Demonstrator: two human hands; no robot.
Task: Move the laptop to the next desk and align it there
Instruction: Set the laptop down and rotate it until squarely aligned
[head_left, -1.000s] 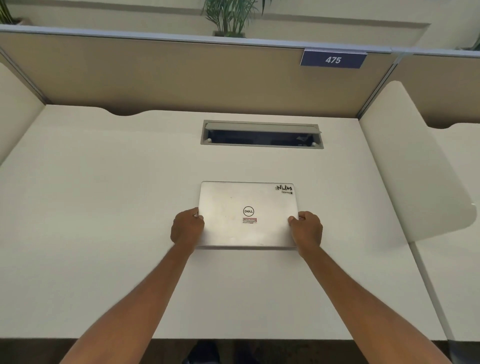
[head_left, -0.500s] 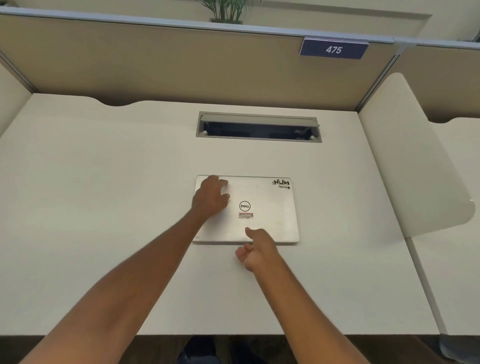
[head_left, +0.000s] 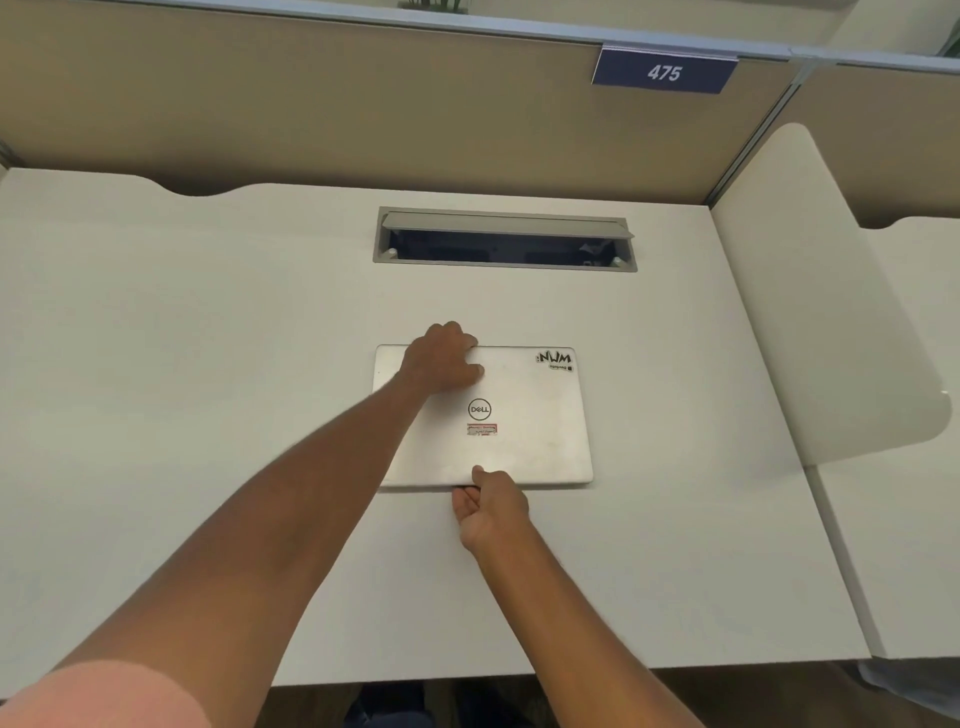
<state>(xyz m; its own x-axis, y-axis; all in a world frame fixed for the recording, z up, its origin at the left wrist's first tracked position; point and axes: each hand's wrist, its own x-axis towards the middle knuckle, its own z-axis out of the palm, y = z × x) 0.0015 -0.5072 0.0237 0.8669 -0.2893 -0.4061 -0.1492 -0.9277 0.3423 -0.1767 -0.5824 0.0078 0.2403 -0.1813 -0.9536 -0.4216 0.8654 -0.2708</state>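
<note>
A closed silver laptop (head_left: 535, 415) with a round logo and stickers lies flat in the middle of the white desk (head_left: 208, 389). My left hand (head_left: 444, 358) reaches across the lid and curls its fingers over the laptop's far edge, left of centre. My right hand (head_left: 488, 506) is at the middle of the near edge, thumb on the lid and fingers tucked under the front lip.
An open grey cable tray (head_left: 504, 241) is cut into the desk behind the laptop. A beige partition (head_left: 311, 104) with a blue "475" sign (head_left: 665, 70) closes the back. A white curved divider (head_left: 826, 322) separates the neighbouring desk (head_left: 914, 519) on the right.
My hands left the laptop's two sides. The left moved onto the lid and up to the far edge; the right swung to the near edge and closed on it.
</note>
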